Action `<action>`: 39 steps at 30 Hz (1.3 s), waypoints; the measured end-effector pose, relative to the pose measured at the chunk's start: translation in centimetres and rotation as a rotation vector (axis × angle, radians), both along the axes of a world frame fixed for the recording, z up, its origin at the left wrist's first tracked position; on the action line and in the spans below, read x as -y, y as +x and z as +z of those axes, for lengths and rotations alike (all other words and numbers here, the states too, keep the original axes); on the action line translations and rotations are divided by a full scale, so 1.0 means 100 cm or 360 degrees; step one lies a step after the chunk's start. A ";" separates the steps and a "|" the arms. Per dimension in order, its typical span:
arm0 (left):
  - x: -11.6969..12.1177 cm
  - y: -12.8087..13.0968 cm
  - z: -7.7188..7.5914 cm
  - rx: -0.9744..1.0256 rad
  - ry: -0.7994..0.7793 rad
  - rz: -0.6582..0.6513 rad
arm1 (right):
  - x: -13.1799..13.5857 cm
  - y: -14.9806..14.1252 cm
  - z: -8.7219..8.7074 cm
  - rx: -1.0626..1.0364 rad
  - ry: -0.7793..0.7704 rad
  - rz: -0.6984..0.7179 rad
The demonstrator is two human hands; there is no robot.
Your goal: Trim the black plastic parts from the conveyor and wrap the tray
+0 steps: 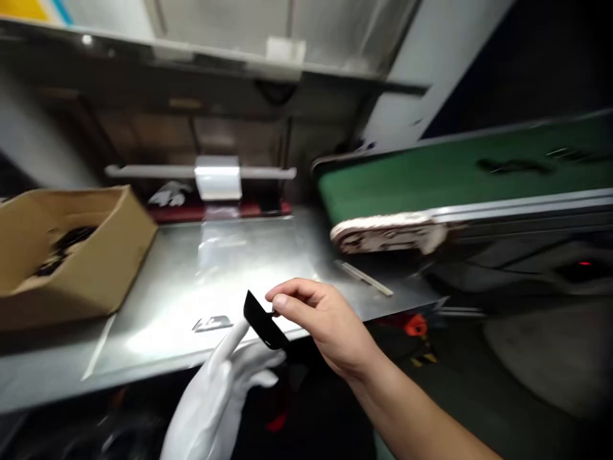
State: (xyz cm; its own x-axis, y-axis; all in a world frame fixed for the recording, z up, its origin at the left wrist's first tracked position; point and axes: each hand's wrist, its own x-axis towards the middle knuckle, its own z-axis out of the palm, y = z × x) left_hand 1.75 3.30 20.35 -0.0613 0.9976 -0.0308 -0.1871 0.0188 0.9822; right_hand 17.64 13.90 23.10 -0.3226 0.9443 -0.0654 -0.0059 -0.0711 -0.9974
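Right hand (330,322) pinches the black flat piece (262,324), gloved left hand (218,383) loosely open against it, and it's tilted at the metal worktable's (167,268) front edge; beyond lies a small shiny piece (213,324), then cardboard box (103,255) left, green conveyor belt (407,176) right

At the worktable's (167,281) left end sits a box (103,271) with parts (64,249) in it. A roll (218,182) on a rod (167,171) spans the far side, a conveyor (407,179) stretches right, and a flat piece (213,324) lies by the near edge.
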 end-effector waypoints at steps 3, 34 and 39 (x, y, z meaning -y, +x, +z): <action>0.000 -0.020 -0.026 0.0465 -0.0148 -0.0026 | 0.029 -0.036 -0.028 -0.0171 -0.0402 0.0117; 0.029 -0.017 -0.085 0.1300 -0.0273 -0.0547 | 0.074 -0.014 -0.073 -0.0217 -0.0679 0.0192; 0.032 -0.017 -0.086 0.1377 -0.0279 -0.0524 | 0.078 -0.011 -0.079 -0.0139 -0.0736 0.0256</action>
